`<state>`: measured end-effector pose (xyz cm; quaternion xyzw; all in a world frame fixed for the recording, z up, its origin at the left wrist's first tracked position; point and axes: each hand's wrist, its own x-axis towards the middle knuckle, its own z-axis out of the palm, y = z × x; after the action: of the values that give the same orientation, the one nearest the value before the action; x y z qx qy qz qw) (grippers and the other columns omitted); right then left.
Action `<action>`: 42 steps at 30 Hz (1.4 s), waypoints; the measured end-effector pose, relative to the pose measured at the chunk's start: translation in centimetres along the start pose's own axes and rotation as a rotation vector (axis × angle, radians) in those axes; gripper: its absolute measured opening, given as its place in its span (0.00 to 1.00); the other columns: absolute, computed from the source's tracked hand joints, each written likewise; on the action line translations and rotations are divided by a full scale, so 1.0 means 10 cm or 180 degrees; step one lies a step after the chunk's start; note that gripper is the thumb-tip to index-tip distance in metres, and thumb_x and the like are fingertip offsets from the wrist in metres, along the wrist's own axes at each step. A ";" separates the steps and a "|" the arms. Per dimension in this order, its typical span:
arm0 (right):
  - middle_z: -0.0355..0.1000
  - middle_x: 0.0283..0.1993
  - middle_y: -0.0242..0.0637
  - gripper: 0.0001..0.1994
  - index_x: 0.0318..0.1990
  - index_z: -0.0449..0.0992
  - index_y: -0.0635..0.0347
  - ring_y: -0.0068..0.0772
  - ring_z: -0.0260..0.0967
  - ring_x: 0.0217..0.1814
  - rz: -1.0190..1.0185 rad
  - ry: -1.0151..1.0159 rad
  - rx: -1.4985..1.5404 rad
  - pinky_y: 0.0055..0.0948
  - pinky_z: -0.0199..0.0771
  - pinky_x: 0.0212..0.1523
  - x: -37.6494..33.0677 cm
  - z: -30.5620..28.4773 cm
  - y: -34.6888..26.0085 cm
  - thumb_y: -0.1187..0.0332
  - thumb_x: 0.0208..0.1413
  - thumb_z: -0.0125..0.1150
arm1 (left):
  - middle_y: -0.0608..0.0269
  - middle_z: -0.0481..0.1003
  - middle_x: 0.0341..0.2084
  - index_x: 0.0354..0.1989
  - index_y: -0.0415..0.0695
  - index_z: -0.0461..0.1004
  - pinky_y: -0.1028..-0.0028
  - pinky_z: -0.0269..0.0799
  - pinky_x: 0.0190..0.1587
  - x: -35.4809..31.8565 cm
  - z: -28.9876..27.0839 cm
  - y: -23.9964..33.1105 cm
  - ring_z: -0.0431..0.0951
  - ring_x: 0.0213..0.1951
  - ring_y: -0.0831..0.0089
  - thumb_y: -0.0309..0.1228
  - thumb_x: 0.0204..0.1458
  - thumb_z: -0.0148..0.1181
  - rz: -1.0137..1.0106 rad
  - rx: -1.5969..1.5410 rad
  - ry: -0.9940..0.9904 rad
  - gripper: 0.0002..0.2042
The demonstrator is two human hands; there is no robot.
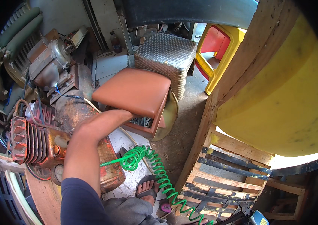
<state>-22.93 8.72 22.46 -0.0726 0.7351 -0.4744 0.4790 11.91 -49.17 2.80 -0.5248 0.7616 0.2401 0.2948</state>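
The left hand point(123, 116) is resting at the near side of an open brown box point(155, 126), its fingers hiding under the brown padded lid point(134, 91); whether they are grasping anything, I cannot tell. The lid is lying across the box's top, and small metal pieces point(143, 121) are showing inside, just beside the hand. The right hand is lying out of view, its grip unknown. A green coiled hose point(160, 172) is running nearer than the box, a silver stool point(165, 47) is standing beyond it, and a rusty compressor point(60, 141) is sitting left of it.
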 end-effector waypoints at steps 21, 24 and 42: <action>0.69 0.28 0.38 0.16 0.39 0.73 0.57 0.39 0.71 0.29 -0.0822 -0.1762 0.2379 0.45 0.75 0.33 0.08 -0.12 0.34 0.53 0.69 0.57 | 0.60 0.82 0.27 0.40 0.38 0.80 0.65 0.75 0.34 -1.07 -1.18 1.05 0.80 0.28 0.68 0.41 0.54 0.74 0.1881 0.1497 -0.1575 0.18; 0.54 0.14 0.26 0.37 0.69 0.62 0.67 0.26 0.51 0.11 -0.1299 -0.1499 0.1953 0.34 0.58 0.16 0.28 -0.15 0.70 0.43 0.64 0.50 | 0.60 0.82 0.30 0.51 0.36 0.73 0.66 0.76 0.36 -1.84 -0.87 1.72 0.81 0.31 0.67 0.42 0.54 0.75 0.2909 0.0083 -0.1123 0.26; 0.57 0.16 0.27 0.21 0.58 0.74 0.66 0.22 0.58 0.15 -0.1897 -0.1497 0.3756 0.32 0.68 0.23 0.42 -0.07 0.91 0.56 0.71 0.51 | 0.52 0.82 0.34 0.44 0.35 0.84 0.68 0.77 0.38 -2.96 1.02 4.16 0.83 0.35 0.67 0.24 0.54 0.72 0.4717 -0.2619 0.0417 0.11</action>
<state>-22.53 11.71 12.89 -0.0996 0.1805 -0.8769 0.4342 -17.09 -8.93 18.64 0.0313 0.7761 0.5981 -0.1976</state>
